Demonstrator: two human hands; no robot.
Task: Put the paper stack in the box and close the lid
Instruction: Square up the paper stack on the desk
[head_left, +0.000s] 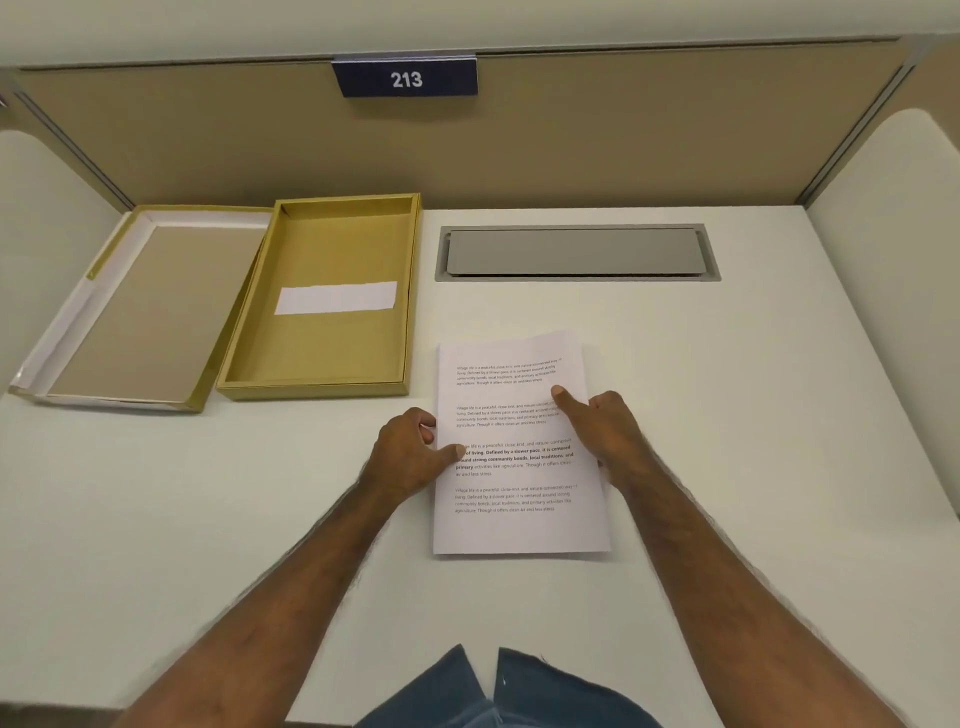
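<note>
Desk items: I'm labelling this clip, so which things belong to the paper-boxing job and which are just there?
Job:
- paper stack, gripped at its sides by left hand and right hand
- open box
- lid, lying inside-up left of the box

Just there:
- white slip inside the box
- grey desk hatch
- number plate 213

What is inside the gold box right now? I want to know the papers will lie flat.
Inside the gold box, only a white strip lies across the floor. Whatever the strip covers cannot be seen.
</note>
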